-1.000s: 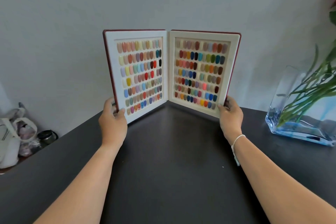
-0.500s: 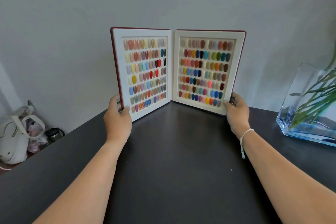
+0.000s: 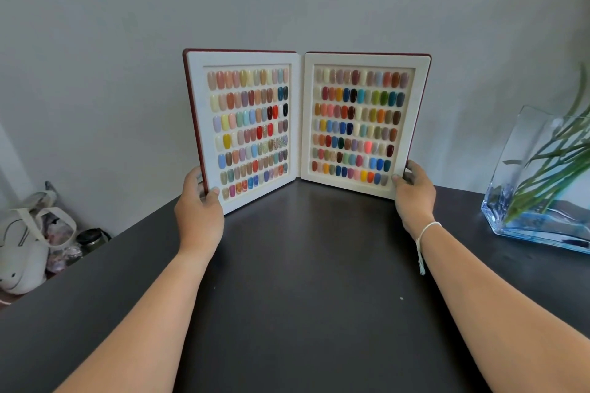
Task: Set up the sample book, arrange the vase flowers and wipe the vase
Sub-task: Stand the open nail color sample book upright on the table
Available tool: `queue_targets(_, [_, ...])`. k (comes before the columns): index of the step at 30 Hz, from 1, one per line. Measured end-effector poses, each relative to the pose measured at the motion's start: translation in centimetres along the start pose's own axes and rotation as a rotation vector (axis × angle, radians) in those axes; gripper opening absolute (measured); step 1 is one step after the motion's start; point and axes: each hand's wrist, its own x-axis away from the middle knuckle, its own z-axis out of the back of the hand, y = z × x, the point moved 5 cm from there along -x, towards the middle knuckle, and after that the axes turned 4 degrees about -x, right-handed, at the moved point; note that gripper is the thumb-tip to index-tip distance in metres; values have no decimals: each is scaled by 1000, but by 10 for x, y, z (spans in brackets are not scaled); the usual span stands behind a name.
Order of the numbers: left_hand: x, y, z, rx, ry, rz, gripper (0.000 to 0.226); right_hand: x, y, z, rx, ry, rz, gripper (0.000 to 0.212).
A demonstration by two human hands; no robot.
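Head view looks forward-down across the table [image 3: 303, 265].

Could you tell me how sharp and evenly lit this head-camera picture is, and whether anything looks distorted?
In the head view, light is soft and even, with no hard shadows; the open red-edged sample book is fairly sharp; wide-angle bending tilts the clear glass vase at the right edge; the green stems look smeared.

The sample book [image 3: 301, 124] stands upright and open in a V on the dark table [image 3: 303, 265], red cover outside, white pages holding rows of coloured nail tips. The clear glass vase [image 3: 523, 188] stands well apart at the right, with water in its base and green stems [image 3: 549, 159] leaning right.
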Motion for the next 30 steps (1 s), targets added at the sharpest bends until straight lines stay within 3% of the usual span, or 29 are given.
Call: queue_targets(30, [-2,-1,2,72,32,28,41,-7,0,-3,59,-55,5,42])
